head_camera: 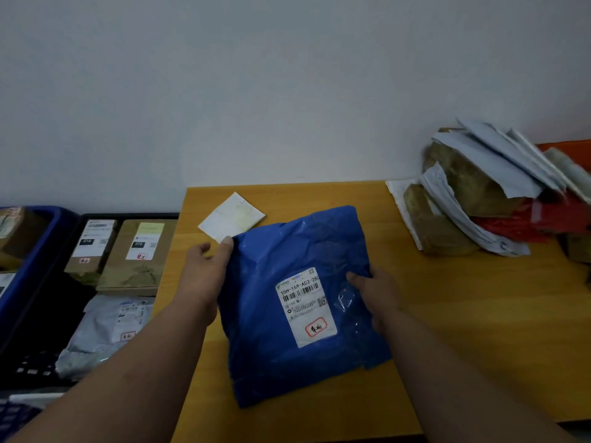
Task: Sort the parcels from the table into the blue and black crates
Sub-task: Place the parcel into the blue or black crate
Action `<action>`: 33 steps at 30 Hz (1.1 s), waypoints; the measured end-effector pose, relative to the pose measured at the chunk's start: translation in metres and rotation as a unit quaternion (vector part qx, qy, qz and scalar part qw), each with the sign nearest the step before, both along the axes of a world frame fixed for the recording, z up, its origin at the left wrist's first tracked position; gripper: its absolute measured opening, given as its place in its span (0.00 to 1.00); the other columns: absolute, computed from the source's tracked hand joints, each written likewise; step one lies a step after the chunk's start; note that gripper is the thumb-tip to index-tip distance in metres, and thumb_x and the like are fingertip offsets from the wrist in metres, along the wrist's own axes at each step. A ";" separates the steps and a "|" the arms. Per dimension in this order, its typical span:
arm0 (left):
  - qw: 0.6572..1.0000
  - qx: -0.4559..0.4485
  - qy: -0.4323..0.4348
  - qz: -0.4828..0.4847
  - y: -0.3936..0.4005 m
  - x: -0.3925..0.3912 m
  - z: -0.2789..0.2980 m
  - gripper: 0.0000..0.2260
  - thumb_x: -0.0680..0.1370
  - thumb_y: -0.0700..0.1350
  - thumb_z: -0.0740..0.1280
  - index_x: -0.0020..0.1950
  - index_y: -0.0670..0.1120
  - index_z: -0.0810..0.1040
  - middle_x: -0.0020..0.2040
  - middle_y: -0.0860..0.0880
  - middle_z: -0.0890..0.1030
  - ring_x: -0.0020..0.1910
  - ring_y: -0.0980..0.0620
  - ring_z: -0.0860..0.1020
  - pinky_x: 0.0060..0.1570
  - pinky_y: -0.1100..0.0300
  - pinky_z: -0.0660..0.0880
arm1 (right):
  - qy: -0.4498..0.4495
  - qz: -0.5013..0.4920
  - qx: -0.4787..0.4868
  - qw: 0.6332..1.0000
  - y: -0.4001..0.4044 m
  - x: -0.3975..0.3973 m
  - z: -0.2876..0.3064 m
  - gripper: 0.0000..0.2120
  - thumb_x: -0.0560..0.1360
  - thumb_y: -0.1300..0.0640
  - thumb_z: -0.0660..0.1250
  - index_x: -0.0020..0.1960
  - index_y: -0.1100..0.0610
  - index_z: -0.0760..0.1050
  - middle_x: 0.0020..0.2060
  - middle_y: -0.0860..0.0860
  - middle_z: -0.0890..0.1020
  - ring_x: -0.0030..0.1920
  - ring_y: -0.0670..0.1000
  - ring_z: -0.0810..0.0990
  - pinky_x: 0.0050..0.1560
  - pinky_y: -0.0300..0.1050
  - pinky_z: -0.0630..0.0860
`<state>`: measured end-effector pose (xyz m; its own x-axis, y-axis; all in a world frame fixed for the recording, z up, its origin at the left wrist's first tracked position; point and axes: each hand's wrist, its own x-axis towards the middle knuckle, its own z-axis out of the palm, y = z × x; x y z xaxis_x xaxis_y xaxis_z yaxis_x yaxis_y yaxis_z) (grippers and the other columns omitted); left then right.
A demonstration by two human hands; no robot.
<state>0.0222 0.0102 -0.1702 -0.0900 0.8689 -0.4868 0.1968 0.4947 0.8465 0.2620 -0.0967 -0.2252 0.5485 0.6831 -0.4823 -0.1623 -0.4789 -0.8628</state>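
Note:
A blue plastic parcel (287, 314) with a white shipping label facing up lies on the wooden table (463, 314) in front of me. My left hand (204, 273) grips its upper left edge, thumb on top. My right hand (377, 292) holds its right edge, fingers curled onto the bag. To the left, below table level, stands the black crate (128, 215) holding two brown boxes and a grey bag. The blue crate (19, 282) is at the far left with a brown box inside.
A small white paper slip (232, 215) lies on the table just behind the blue parcel. A heap of brown, grey and red parcels (486, 193) sits at the table's back right. A white wall runs behind the table.

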 end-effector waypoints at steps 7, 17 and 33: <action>0.979 -0.195 -0.051 -0.036 -0.026 -0.029 -0.047 0.29 0.70 0.59 0.75 0.65 0.47 0.74 0.61 0.47 0.78 0.58 0.43 0.77 0.63 0.46 0.73 | 0.043 -0.009 -0.034 0.998 -0.005 -0.011 -0.015 0.04 0.80 0.59 0.65 0.53 0.54 0.76 0.51 0.54 0.83 0.51 0.56 0.82 0.55 0.56 0.80; 0.989 -0.131 -0.062 0.040 -0.024 -0.056 -0.044 0.22 0.74 0.49 0.74 0.64 0.46 0.72 0.59 0.46 0.78 0.53 0.45 0.77 0.54 0.48 0.74 | 0.005 0.022 -0.023 0.999 0.023 -0.043 -0.002 0.03 0.79 0.59 0.66 0.53 0.54 0.77 0.51 0.53 0.83 0.51 0.56 0.82 0.54 0.55 0.80; 0.983 0.036 0.145 -0.106 0.044 -0.213 -0.024 0.31 0.64 0.65 0.71 0.66 0.60 0.70 0.61 0.52 0.79 0.59 0.49 0.78 0.64 0.46 0.72 | -0.230 0.312 0.039 0.921 0.122 -0.235 0.056 0.04 0.79 0.60 0.64 0.52 0.57 0.77 0.45 0.53 0.81 0.48 0.54 0.79 0.52 0.52 0.76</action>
